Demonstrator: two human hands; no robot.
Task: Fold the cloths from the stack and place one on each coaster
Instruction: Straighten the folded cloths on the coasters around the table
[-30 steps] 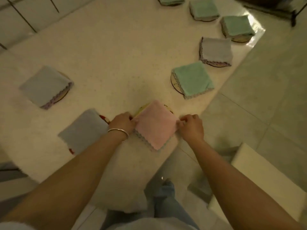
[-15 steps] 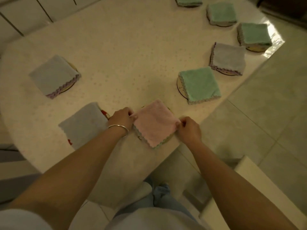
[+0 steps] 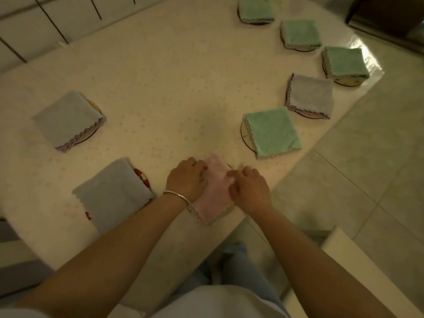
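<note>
We see a small folded pink terry cloth [image 3: 215, 193] with a scalloped edge lying near the front edge of the pale speckled table [image 3: 160, 76], on a round coaster [image 3: 227, 211] of which only a thin rim shows beneath it. Our left hand [image 3: 187, 179] lies flat on the cloth's left side, fingers stretched out and pressing down, a thin silver bangle [image 3: 177, 195] on its wrist. Our right hand [image 3: 251, 190] rests on the cloth's right side, fingers bent and pressing on the fabric; we cannot tell whether they pinch it. The pink cloth looks soft and fuzzy, square, turned like a diamond, its wavy hem at the near corner.

To its left lies a folded grey cloth [image 3: 112, 193] over a coaster with red marks [image 3: 142, 176]. To the right, well apart, a folded mint-green cloth [image 3: 271, 131] sits on a round coaster [image 3: 245, 136].
</note>
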